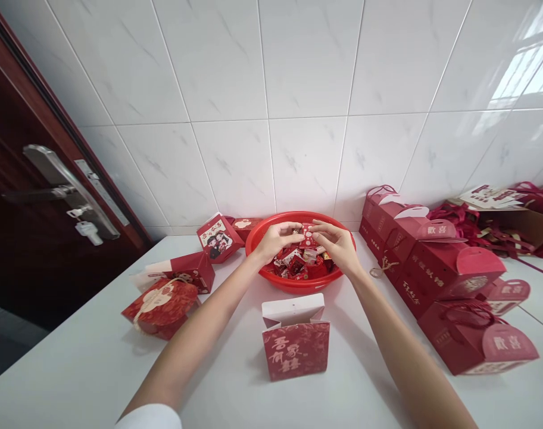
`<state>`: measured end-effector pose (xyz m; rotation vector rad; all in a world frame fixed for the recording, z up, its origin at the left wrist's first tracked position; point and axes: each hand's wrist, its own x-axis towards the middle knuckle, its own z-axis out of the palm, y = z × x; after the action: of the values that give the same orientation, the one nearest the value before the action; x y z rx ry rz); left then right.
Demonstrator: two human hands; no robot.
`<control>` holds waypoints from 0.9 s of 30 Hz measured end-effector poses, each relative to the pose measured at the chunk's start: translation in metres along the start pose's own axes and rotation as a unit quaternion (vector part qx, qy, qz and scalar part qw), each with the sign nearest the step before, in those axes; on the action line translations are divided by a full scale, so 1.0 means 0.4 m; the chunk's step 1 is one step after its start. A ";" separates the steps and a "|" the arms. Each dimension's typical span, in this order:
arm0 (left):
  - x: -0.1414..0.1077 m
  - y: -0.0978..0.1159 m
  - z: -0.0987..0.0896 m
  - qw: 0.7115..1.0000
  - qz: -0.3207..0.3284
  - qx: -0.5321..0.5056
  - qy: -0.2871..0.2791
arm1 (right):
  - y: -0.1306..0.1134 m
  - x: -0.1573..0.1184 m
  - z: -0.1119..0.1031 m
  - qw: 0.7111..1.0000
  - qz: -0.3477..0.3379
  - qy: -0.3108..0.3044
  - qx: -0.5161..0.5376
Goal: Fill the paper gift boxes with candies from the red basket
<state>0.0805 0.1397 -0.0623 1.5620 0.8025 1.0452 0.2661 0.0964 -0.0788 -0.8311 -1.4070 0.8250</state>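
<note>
Over a red plastic basket (253, 253), both hands meet at a small red packet (308, 236) with white print. My left hand (278, 239) pinches its left side between thumb and fingers. My right hand (337, 243) grips its right side in the same way. Beneath them the basket holds many small wrapped sweets (298, 262), mostly red, some partly covered by the hands. In front of the basket, between my forearms, a red gift box (297, 351) stands upright with its white-lined top open.
A row of red gift boxes (432, 268) with handles lines the right side. Behind it, a carton (530, 223) holds ribbons and cards. More red boxes (164, 304) lie at the left. A tiled wall (307, 161) closes off the back, and a dark door (25, 179) is at left.
</note>
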 end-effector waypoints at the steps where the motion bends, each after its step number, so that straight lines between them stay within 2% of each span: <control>1: -0.001 -0.002 0.002 1.000 0.017 0.003 -0.007 | 0.002 0.001 0.002 1.000 0.002 0.005 0.005; 6: 0.003 -0.017 0.014 0.995 0.095 0.028 0.010 | 0.007 0.003 0.012 0.998 0.029 0.061 0.009; 9: 0.002 -0.017 0.021 0.991 0.122 0.049 -0.002 | -0.006 -0.002 0.017 0.994 0.091 0.028 0.050; 12: -0.002 -0.014 0.024 0.991 0.118 0.057 -0.018 | -0.024 -0.007 0.018 0.985 0.136 -0.006 0.110; 18: -0.003 -0.023 0.020 0.997 0.078 0.005 -0.008 | -0.034 -0.005 0.017 0.981 0.144 0.023 0.127; 23: 0.003 -0.025 0.015 0.995 0.080 0.056 0.003 | -0.037 -0.008 0.014 0.987 0.130 0.032 0.086; 27: 0.020 -0.024 -0.016 0.989 0.081 0.125 -0.007 | -0.039 -0.006 0.006 0.991 0.109 0.058 0.054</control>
<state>0.0779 0.1514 -0.0696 1.8708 0.8322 1.0798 0.2637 0.0866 -0.0662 -0.9452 -1.1723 0.9945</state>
